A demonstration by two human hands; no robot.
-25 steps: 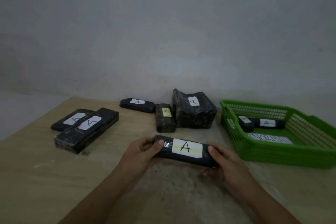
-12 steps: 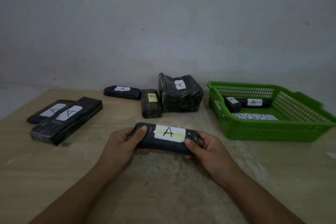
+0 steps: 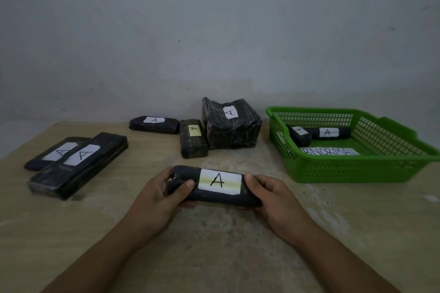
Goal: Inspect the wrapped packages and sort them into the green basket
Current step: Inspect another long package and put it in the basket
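Our left hand (image 3: 154, 195) and right hand (image 3: 273, 197) each curl round one end of the black package (image 3: 219, 182) over the near counter (image 3: 214, 245), so we should turn it slowly and check every side.

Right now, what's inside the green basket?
In the green basket: a short package in front of a longer package, both black-wrapped, labelled A, plus a white sheet reading ABNORMAL on its floor. Its near wall screens the floor's front strip; under the packages is hidden.
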